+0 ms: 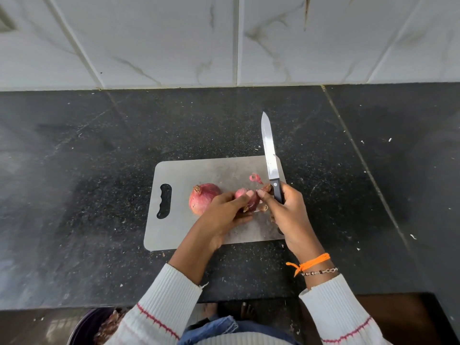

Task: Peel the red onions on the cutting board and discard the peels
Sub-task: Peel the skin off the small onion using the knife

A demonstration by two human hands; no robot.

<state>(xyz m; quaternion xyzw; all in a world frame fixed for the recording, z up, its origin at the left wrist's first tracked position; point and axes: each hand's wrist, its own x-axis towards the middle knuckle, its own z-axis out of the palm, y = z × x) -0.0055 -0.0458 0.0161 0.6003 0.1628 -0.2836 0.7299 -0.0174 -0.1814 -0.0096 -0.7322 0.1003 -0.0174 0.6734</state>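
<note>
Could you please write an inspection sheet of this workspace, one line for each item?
Surface: black speckled stone counter bearing a grey plastic cutting board.
Job's things: whole unpeeled red onion lying on the board; smaller, partly peeled red onion in the hands; black-handled steel knife, blade pointing away.
Clutter: curled pink peel scrap on the board; pale flecks across the counter.
Grips: left hand holds the smaller onion; right hand holds the knife handle.
Cables: nothing seen.
Surroundings: white marbled wall tiles; dark bucket with peels below the counter edge.
</note>
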